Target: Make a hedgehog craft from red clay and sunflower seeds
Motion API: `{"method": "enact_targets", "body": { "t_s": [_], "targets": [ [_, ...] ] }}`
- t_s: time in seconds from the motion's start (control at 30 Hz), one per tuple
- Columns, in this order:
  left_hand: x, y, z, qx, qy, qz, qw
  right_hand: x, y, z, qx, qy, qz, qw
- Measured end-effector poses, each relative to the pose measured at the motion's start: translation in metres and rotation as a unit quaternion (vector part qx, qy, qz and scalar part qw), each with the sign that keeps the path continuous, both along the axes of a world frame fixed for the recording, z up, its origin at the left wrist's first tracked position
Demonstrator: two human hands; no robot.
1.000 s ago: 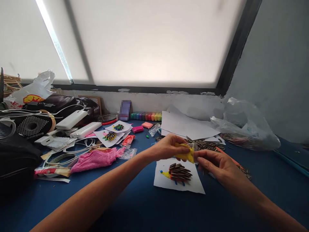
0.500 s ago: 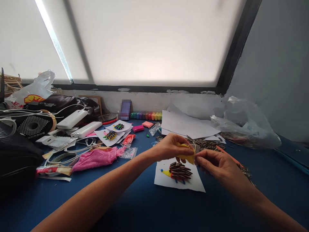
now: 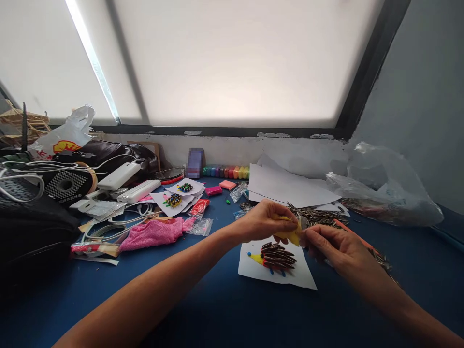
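My left hand point(image 3: 266, 222) is closed around a packet of yellow modelling clay point(image 3: 294, 237), whose clear plastic end point(image 3: 303, 222) sticks out to the right. At that end, my right hand point(image 3: 335, 244) pinches the packet's edge between thumb and fingers; the exact grip is partly hidden. Just below the hands lies a white paper sheet point(image 3: 250, 270). On it is a hedgehog picture point(image 3: 277, 256) with a yellow clay snout, blue clay nose and feet, some red clay, and sunflower seeds as spines.
Sunflower seeds point(image 3: 319, 215) lie heaped behind my hands, near white paper point(image 3: 290, 183) and a clear plastic bag point(image 3: 395, 193). Coloured clay packs point(image 3: 228, 172) line the wall. Leftward are two small seed pictures point(image 3: 174, 200), a pink cloth point(image 3: 152, 235), cables and a black bag point(image 3: 32, 232).
The whole view has shifted slightly, so things appear farther right. Both hands keep hold of the packet, with only a small change at the right fingertips.
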State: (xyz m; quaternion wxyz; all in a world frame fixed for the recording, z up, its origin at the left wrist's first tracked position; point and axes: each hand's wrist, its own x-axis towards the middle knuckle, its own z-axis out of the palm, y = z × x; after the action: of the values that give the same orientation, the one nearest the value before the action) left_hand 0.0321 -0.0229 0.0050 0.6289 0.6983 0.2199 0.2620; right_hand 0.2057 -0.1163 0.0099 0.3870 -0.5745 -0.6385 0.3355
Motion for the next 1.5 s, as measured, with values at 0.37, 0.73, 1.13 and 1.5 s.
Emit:
{"method": "enact_targets", "body": {
  "t_s": [0.37, 0.73, 1.13, 1.5],
  "targets": [
    [-0.0024, -0.0005, 0.0030, -0.012, 0.015, 0.009, 1.000, -0.0041, -0.0024, 0.0077, -0.031, 0.026, -0.013, 0.999],
    [-0.0021, -0.0041, 0.0056, 0.025, 0.058, 0.025, 0.998, -0.0045, -0.0029, 0.0067, -0.026, 0.017, -0.012, 0.999],
    [-0.0010, -0.0033, 0.0023, 0.021, 0.059, 0.017, 0.998, -0.0051, -0.0041, 0.0073, -0.043, 0.033, -0.016, 0.998],
    [-0.0017, -0.0054, 0.0080, 0.021, 0.063, 0.017, 0.998, -0.0021, -0.0029, 0.0066, -0.044, 0.007, -0.002, 0.999]
  ]
}}
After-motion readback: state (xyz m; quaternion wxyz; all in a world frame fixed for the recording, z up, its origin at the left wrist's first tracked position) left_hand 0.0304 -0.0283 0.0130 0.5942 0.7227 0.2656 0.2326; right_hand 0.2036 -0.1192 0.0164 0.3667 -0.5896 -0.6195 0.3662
